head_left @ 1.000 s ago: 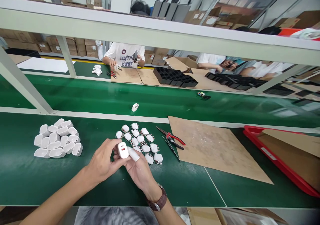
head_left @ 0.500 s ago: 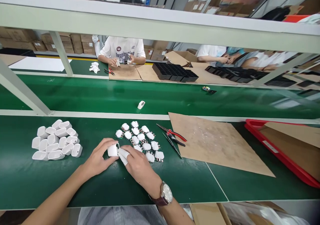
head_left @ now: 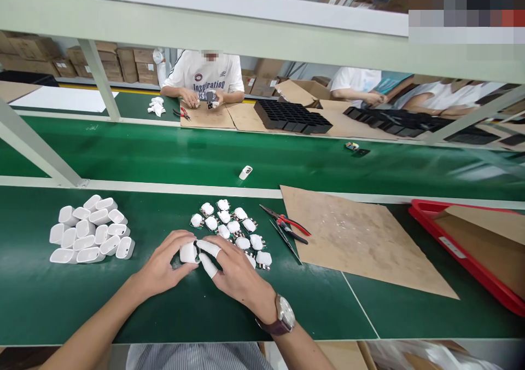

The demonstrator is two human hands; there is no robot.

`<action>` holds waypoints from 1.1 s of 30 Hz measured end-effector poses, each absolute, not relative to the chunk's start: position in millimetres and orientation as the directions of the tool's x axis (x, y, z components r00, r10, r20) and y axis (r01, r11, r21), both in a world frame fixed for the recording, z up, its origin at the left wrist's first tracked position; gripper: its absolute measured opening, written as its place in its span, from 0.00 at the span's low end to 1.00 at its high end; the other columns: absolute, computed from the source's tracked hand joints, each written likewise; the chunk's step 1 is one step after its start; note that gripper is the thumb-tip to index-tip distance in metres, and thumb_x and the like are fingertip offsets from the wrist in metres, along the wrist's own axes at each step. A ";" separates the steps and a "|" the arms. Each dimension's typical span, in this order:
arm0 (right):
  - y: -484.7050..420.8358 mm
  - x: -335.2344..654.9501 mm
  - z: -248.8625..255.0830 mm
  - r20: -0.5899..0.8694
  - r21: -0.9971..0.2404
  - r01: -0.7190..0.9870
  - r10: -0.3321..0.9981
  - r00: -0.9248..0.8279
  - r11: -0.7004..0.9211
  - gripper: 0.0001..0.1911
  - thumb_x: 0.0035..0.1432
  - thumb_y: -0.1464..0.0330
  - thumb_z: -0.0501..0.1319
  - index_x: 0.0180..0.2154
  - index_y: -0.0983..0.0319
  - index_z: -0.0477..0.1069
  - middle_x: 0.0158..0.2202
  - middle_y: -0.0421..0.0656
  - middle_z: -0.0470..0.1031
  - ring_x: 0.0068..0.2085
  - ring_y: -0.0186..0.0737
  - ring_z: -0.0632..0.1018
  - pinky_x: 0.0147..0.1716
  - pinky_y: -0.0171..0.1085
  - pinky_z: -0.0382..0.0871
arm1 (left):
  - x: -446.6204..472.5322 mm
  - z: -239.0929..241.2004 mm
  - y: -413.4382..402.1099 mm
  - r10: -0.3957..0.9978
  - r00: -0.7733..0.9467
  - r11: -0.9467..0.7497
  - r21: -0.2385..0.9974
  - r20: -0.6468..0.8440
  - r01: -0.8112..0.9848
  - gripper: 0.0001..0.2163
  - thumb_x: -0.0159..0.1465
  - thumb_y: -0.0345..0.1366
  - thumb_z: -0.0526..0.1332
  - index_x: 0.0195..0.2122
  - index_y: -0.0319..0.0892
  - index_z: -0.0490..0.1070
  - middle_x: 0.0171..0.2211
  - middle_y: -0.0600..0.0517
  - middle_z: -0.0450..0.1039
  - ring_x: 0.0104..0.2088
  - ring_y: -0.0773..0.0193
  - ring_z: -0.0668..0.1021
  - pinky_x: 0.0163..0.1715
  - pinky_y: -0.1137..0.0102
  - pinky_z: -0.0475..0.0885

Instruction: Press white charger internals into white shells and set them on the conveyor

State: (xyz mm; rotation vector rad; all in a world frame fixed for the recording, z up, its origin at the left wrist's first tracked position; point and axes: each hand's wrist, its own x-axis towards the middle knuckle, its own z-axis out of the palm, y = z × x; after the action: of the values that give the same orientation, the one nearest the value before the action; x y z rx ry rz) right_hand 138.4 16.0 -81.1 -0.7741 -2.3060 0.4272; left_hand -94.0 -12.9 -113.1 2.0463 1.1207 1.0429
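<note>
My left hand (head_left: pixel 164 263) and my right hand (head_left: pixel 233 271) meet over a small white charger shell (head_left: pixel 188 252) held down on the green bench top. The left fingers curl round the shell from the left. My right hand presses on it from the right with fingertips in white finger cots (head_left: pixel 207 255). A watch sits on my right wrist. Just beyond the hands lies a cluster of several white plug inserts (head_left: pixel 232 229). To the left is a heap of several empty white charger shells (head_left: pixel 88 229).
Red-handled pliers (head_left: pixel 287 229) and tweezers lie right of the inserts, beside a cardboard sheet (head_left: pixel 361 238). A red tray (head_left: pixel 459 255) sits at the right edge. One white charger (head_left: pixel 245 172) rides the green belt beyond. Other people work at black trays (head_left: pixel 291 119) across the line.
The hands came down from a raised hold, where the shell's red port faced me, to the bench top. Both now press the shell there. The charger on the belt has drifted right.
</note>
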 end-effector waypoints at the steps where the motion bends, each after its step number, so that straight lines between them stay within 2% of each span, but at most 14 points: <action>1: 15.3 137.6 -80.1 0.477 -0.512 0.417 0.652 -0.589 0.751 0.18 0.70 0.76 0.58 0.59 0.59 0.66 0.51 0.50 0.77 0.50 0.47 0.80 0.49 0.47 0.79 | -94.3 -112.5 -12.1 0.873 0.342 -0.471 0.785 0.348 0.404 0.23 0.69 0.34 0.66 0.64 0.50 0.66 0.59 0.45 0.72 0.60 0.53 0.76 0.61 0.57 0.74; 4: 14.2 132.4 -78.0 0.461 -0.594 0.405 0.707 -0.537 0.695 0.17 0.71 0.75 0.57 0.58 0.57 0.65 0.47 0.47 0.78 0.47 0.45 0.81 0.46 0.46 0.80 | -95.8 -110.2 -11.0 0.892 0.353 -0.412 0.828 0.281 0.381 0.24 0.69 0.33 0.66 0.65 0.53 0.65 0.60 0.47 0.73 0.60 0.54 0.77 0.61 0.58 0.74; 6: 14.4 129.0 -76.6 0.456 -0.601 0.406 0.713 -0.533 0.688 0.16 0.71 0.74 0.57 0.58 0.57 0.65 0.45 0.46 0.78 0.46 0.45 0.81 0.45 0.45 0.80 | -96.8 -109.3 -11.8 0.906 0.353 -0.369 0.846 0.235 0.384 0.25 0.69 0.33 0.66 0.66 0.54 0.63 0.60 0.48 0.73 0.60 0.55 0.77 0.61 0.59 0.74; 11: 22.6 153.2 -80.3 0.526 -0.434 0.554 0.699 -0.484 0.710 0.20 0.70 0.74 0.57 0.61 0.57 0.65 0.49 0.49 0.78 0.50 0.47 0.80 0.49 0.47 0.79 | -102.3 -113.2 -16.1 0.933 0.289 -0.335 0.808 0.213 0.484 0.25 0.69 0.37 0.65 0.66 0.53 0.63 0.59 0.45 0.70 0.58 0.54 0.78 0.57 0.60 0.76; 14: 32.1 204.0 -92.9 0.491 -0.346 0.787 0.814 -0.312 0.510 0.20 0.66 0.75 0.57 0.58 0.61 0.69 0.53 0.53 0.76 0.54 0.53 0.78 0.53 0.51 0.77 | -107.2 -119.9 -16.4 0.949 0.230 -0.308 0.797 0.217 0.519 0.19 0.70 0.39 0.64 0.62 0.52 0.68 0.54 0.45 0.71 0.52 0.56 0.80 0.51 0.62 0.78; 17: 38.2 260.2 -109.7 0.434 -0.289 0.924 0.894 -0.107 0.251 0.18 0.59 0.78 0.56 0.50 0.63 0.73 0.49 0.55 0.77 0.51 0.55 0.79 0.51 0.54 0.76 | -109.3 -125.2 -15.0 0.970 0.160 -0.240 0.815 0.183 0.527 0.21 0.70 0.43 0.64 0.62 0.51 0.66 0.50 0.47 0.75 0.48 0.57 0.81 0.48 0.63 0.78; 19: 40.7 286.0 -120.1 0.432 -0.281 0.942 0.901 -0.047 0.184 0.16 0.58 0.79 0.55 0.45 0.62 0.74 0.43 0.53 0.78 0.45 0.53 0.79 0.48 0.52 0.77 | -108.6 -125.9 -15.1 0.978 0.137 -0.207 0.817 0.158 0.538 0.23 0.69 0.45 0.64 0.64 0.50 0.65 0.50 0.48 0.77 0.48 0.56 0.81 0.48 0.63 0.78; 22: 42.8 300.7 -127.7 0.441 -0.288 0.942 0.897 -0.028 0.171 0.12 0.57 0.79 0.55 0.39 0.62 0.74 0.37 0.51 0.77 0.41 0.50 0.79 0.44 0.50 0.78 | -105.5 -124.1 -17.9 0.978 0.148 -0.203 0.805 0.145 0.557 0.23 0.70 0.46 0.62 0.65 0.52 0.64 0.54 0.47 0.77 0.48 0.56 0.81 0.46 0.64 0.79; 24: 40.8 296.8 -123.8 0.444 -0.306 0.933 0.895 -0.035 0.189 0.12 0.57 0.79 0.55 0.39 0.63 0.74 0.38 0.51 0.77 0.41 0.49 0.80 0.44 0.49 0.79 | -102.6 -122.9 -20.2 0.978 0.135 -0.207 0.799 0.158 0.565 0.22 0.70 0.46 0.61 0.65 0.51 0.65 0.53 0.47 0.77 0.42 0.58 0.82 0.40 0.66 0.79; 27: 27.3 271.1 -105.8 0.430 -0.368 0.897 0.900 -0.069 0.244 0.13 0.61 0.78 0.55 0.45 0.63 0.73 0.41 0.48 0.77 0.42 0.45 0.80 0.42 0.44 0.79 | -96.5 -121.8 -21.4 0.977 0.090 -0.210 0.781 0.195 0.589 0.22 0.69 0.48 0.62 0.63 0.50 0.67 0.45 0.50 0.77 0.36 0.60 0.81 0.35 0.68 0.78; 29: 11.8 242.2 -90.1 0.378 -0.473 0.820 0.915 -0.142 0.323 0.14 0.64 0.76 0.54 0.49 0.61 0.71 0.41 0.45 0.77 0.38 0.40 0.80 0.38 0.37 0.79 | -91.6 -120.8 -21.3 0.977 0.061 -0.197 0.758 0.205 0.622 0.25 0.67 0.49 0.65 0.62 0.49 0.67 0.42 0.52 0.78 0.36 0.60 0.82 0.37 0.67 0.78; 30: 3.2 226.3 -82.7 0.327 -0.578 0.725 0.921 -0.212 0.373 0.14 0.66 0.76 0.54 0.50 0.60 0.70 0.42 0.44 0.77 0.38 0.38 0.80 0.37 0.36 0.78 | -89.2 -120.4 -21.3 0.978 0.041 -0.183 0.746 0.204 0.640 0.26 0.66 0.49 0.67 0.63 0.50 0.66 0.42 0.52 0.79 0.37 0.59 0.82 0.39 0.67 0.78; 31: -5.4 210.6 -76.2 0.288 -0.652 0.636 0.911 -0.297 0.413 0.15 0.66 0.76 0.54 0.52 0.59 0.69 0.44 0.45 0.77 0.41 0.39 0.80 0.39 0.36 0.78 | -87.2 -120.4 -21.5 0.978 0.018 -0.168 0.738 0.207 0.653 0.27 0.65 0.49 0.68 0.63 0.50 0.66 0.43 0.52 0.79 0.38 0.58 0.83 0.40 0.66 0.79; 33: -19.8 184.0 -67.5 0.245 -0.709 0.529 0.866 -0.436 0.467 0.17 0.67 0.77 0.53 0.53 0.58 0.69 0.48 0.46 0.77 0.46 0.42 0.80 0.45 0.40 0.78 | -84.4 -121.8 -22.1 0.969 -0.019 -0.171 0.729 0.245 0.663 0.29 0.63 0.50 0.70 0.62 0.49 0.65 0.44 0.52 0.80 0.41 0.57 0.84 0.43 0.65 0.79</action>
State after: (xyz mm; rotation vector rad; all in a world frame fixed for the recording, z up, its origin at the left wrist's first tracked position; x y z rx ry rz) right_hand 184.0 -19.8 -67.5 -1.1540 -2.1210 0.7348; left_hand -84.4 -22.1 -121.8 1.8643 1.6990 1.0331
